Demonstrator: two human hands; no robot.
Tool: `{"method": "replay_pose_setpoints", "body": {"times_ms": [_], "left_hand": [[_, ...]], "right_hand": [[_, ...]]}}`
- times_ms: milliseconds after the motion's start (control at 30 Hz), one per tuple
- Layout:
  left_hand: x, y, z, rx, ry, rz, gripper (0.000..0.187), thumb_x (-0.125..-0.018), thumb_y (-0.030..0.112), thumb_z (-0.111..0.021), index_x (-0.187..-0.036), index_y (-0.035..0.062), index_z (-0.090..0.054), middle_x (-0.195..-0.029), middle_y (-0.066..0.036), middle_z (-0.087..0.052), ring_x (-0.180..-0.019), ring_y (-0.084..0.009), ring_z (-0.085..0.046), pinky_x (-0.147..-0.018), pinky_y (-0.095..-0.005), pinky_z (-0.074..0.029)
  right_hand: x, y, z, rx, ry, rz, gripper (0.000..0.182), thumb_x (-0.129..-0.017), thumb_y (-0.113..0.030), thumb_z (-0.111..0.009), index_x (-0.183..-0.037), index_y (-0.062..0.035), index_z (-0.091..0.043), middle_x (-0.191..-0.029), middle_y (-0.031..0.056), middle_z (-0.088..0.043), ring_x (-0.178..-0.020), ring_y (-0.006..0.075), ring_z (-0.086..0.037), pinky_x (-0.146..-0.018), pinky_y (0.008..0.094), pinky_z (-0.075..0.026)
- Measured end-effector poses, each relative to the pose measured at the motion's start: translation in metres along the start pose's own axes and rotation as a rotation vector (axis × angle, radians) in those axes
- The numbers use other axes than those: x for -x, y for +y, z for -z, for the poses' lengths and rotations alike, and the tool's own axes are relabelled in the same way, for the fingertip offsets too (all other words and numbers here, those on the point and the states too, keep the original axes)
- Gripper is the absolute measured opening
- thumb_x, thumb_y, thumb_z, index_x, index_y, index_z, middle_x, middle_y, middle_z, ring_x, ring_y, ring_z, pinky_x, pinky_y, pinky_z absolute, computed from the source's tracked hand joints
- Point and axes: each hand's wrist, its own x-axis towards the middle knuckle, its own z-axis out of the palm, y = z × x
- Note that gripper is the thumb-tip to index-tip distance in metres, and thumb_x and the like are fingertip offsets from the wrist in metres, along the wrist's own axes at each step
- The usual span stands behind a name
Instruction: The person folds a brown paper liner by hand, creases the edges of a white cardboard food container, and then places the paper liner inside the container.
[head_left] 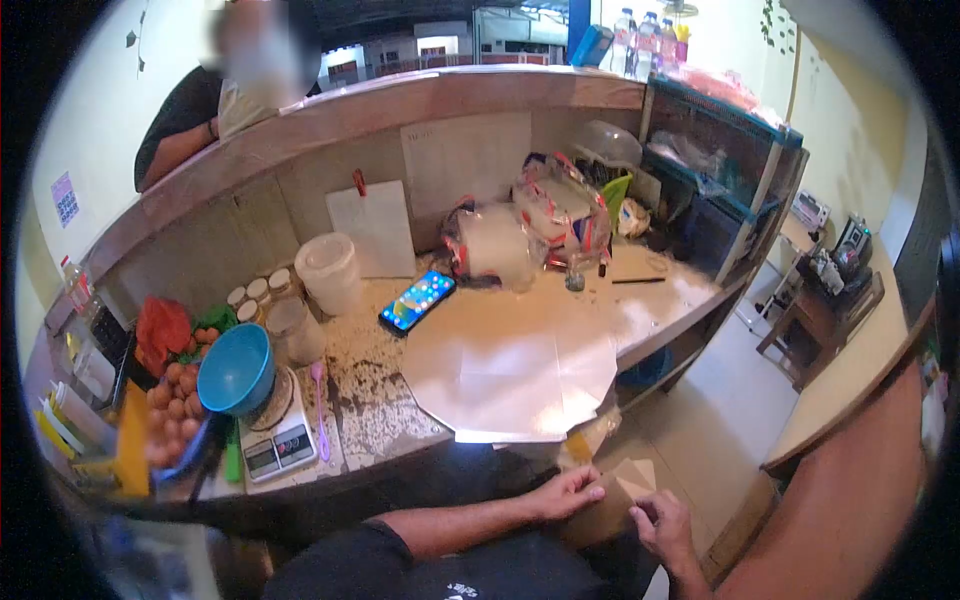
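Brown cardboard box [610, 505], flat-sided, matte: L hand [568, 493] fingers curled on its top edge, R hand [662, 530] gripping its side, below countertop [400, 400] edge; floor open to the right.

Pale yellow walls [100, 110], tiled floor [720, 420], curved wooden counter [420, 100].

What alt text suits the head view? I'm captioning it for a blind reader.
Both hands, left hand and right hand, hold a brown cardboard piece below a counter. On it lie white paper, a phone and a blue bowl on a scale.
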Motion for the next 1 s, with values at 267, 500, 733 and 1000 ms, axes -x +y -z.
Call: {"method": "replay_pose_setpoints", "body": {"times_ms": [267,500,733,1000], "left_hand": [[0.004,-0.012,-0.003,-0.279,-0.034,-0.061,0.037,-0.092,0.02,-0.073,-0.114,0.0066,-0.047,-0.103,-0.001,-0.056,-0.098,-0.01,-0.054,-0.088,-0.0279,-0.047],[0.007,-0.026,-0.009,0.065,-0.052,-0.002,0.054,-0.085,0.017,-0.08,-0.123,0.0061,-0.043,-0.108,-0.003,-0.059,-0.108,-0.0122,-0.055,-0.09,-0.0309,-0.049],[0.007,-0.002,-0.021,-0.269,-0.118,-0.092,0.086,-0.083,0.009,-0.077,-0.151,0.0081,-0.024,-0.144,-0.014,-0.042,-0.125,-0.0231,-0.052,-0.102,-0.0348,-0.047],[0.001,0.008,-0.029,-0.357,-0.328,-0.133,0.097,-0.073,0.013,-0.082,-0.152,0.0102,-0.026,-0.146,-0.012,-0.039,-0.137,-0.0226,-0.037,-0.117,-0.0386,-0.029]], "right_hand": [[0.005,0.012,-0.015,0.01,0.001,0.137,0.012,-0.076,-0.006,-0.077,-0.085,-0.0023,-0.071,-0.076,0.0125,-0.063,-0.066,0.0248,-0.065,-0.061,0.0336,-0.053],[0.019,0.019,-0.01,-0.041,-0.076,0.029,0.012,-0.076,-0.008,-0.078,-0.085,-0.0021,-0.072,-0.074,0.0104,-0.063,-0.064,0.021,-0.064,-0.059,0.0317,-0.051],[0.03,0.024,-0.004,-0.132,-0.154,-0.051,0.022,-0.074,-0.017,-0.082,-0.089,-0.0046,-0.072,-0.079,0.0121,-0.066,-0.074,0.027,-0.066,-0.07,0.0382,-0.053],[0.034,0.043,0.016,-0.3,-0.326,-0.084,0.106,-0.064,-0.035,-0.091,-0.141,0.0058,-0.031,-0.13,0.0214,-0.05,-0.121,0.0342,-0.053,-0.101,0.0439,-0.046]]}}
